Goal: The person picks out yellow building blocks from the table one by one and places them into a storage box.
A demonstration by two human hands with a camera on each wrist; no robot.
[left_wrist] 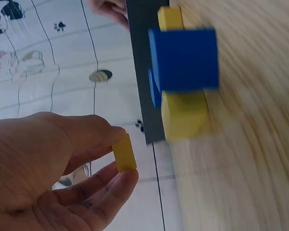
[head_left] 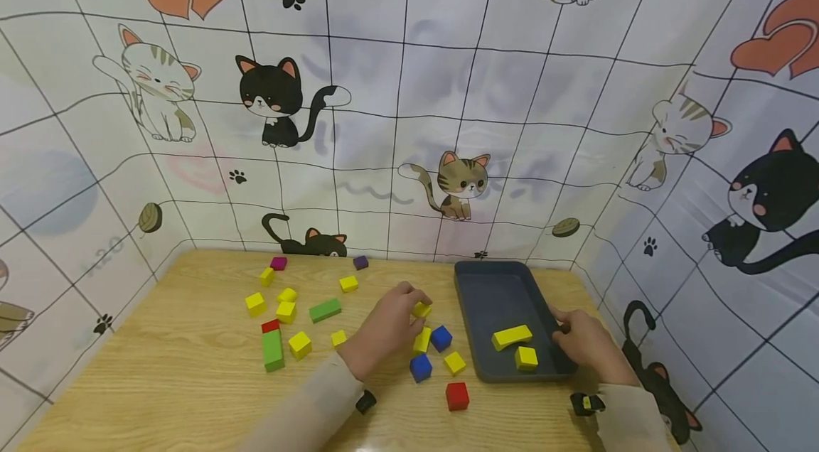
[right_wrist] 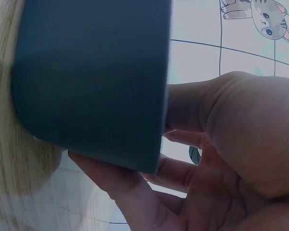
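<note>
My left hand (head_left: 390, 327) pinches a yellow block (left_wrist: 124, 153) between thumb and fingertips, raised off the table in the left wrist view. Below it on the wood are another yellow block (head_left: 421, 340), two blue cubes (head_left: 441, 338) and a small yellow cube (head_left: 455, 364). My right hand (head_left: 591, 342) grips the right rim of a dark grey tray (head_left: 493, 288), its thumb at the rim and fingers against the outer wall in the right wrist view. Inside the tray lie a long yellow block (head_left: 512, 337) and a yellow cube (head_left: 527, 359).
A red cube (head_left: 457, 396) sits in front of the tray. Toward the left, several yellow cubes (head_left: 299, 345) are scattered with green blocks (head_left: 272, 350), a small red block (head_left: 271, 325), a magenta block (head_left: 278, 264) and a purple cube (head_left: 361, 262). A cat-patterned curtain surrounds the wooden table (head_left: 160, 367).
</note>
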